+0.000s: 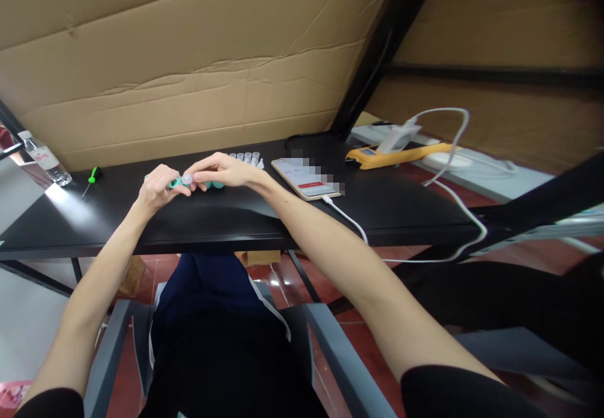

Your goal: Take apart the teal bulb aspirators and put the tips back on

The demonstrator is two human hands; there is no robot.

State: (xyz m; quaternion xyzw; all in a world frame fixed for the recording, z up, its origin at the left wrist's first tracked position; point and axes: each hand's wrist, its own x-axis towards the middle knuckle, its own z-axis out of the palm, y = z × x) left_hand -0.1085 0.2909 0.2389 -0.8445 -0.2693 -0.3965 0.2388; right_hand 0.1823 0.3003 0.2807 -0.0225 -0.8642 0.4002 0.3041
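Note:
Over the black table, my left hand [158, 188] is closed around a small teal plastic piece [174, 183], most of which the fingers hide. Against its end sits a small round translucent white piece [187, 179], pinched by the fingertips of my right hand [221, 169]. The two pieces touch; whether they are joined I cannot tell. Below my right hand, more teal pieces [216, 185] lie on the table, partly covered. Just behind that hand stands a row of several small translucent white pieces [248, 157].
A phone [306, 179] with a white charging cable [346, 216] lies to the right. Farther right is a yellow power strip [391, 155] with a charger. At left are a green-handled screwdriver [93, 177] and a water bottle [46, 158]. A cardboard wall [189, 59] rises behind the table.

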